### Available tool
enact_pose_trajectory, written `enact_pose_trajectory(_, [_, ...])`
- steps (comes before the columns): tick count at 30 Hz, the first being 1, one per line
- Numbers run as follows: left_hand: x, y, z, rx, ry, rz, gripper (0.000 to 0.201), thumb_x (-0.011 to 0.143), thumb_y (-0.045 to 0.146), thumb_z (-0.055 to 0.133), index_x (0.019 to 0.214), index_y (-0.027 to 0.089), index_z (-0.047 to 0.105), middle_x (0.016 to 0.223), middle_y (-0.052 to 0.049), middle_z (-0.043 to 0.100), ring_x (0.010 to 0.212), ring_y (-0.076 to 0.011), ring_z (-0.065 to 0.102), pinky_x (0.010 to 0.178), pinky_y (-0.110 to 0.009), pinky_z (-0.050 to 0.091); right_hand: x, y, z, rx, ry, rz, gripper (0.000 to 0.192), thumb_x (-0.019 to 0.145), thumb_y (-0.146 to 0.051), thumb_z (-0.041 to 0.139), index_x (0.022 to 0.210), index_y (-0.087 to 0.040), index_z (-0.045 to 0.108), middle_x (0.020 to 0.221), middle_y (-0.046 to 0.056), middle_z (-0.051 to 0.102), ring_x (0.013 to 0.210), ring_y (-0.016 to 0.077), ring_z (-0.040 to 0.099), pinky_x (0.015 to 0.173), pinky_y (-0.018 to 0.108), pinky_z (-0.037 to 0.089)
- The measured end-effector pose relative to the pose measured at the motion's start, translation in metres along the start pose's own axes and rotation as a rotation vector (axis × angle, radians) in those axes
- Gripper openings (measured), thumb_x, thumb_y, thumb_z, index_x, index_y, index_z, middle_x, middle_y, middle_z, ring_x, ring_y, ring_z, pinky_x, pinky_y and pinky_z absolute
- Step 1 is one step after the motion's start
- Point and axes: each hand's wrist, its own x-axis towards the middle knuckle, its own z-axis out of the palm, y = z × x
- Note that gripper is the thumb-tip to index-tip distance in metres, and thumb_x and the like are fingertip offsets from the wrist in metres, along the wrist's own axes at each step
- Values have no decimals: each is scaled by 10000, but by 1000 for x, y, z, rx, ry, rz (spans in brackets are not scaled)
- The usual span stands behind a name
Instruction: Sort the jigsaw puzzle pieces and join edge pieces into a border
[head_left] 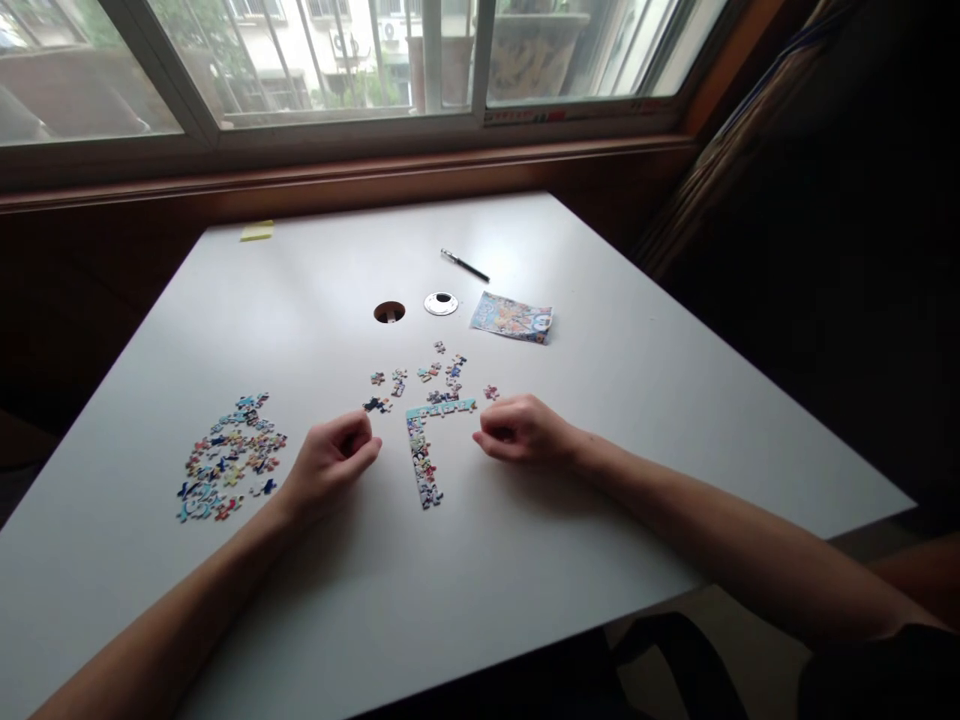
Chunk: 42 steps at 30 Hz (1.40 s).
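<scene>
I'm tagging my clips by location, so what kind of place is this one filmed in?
Probably a room in a home or study, at a window. A white table with a cable hole holds loose jigsaw pieces, a joined puzzle corner and a pen; buildings show outside.

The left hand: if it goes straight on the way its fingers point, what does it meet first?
Probably the assembled puzzle strip, lying just right of the left hand on the table.

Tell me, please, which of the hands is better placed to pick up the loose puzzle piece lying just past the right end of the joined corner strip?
The right hand, probably: the loose piece lies just beyond its knuckles, while the left hand rests across the joined strip.
</scene>
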Motion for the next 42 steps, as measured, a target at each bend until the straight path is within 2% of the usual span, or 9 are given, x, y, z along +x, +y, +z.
enact_pose_trajectory(6, [-1,8,5,145,-134,106,366,847,203,560,648,202,252,634,53,214,585,-89,216,531,-235,204,1,-3,3,-94,-65,19,369,865,-255,523,595,-207,277,569,-57,338,540,88,264,543,237,259])
enact_pose_trajectory(42, [1,10,4,198,-185,106,354,876,220,540,659,201,260,639,52,232,592,-90,228,538,-233,215,1,-3,1,-128,-97,32,373,876,-251,522,620,-206,254,591,-57,312,557,92,257,563,239,245])
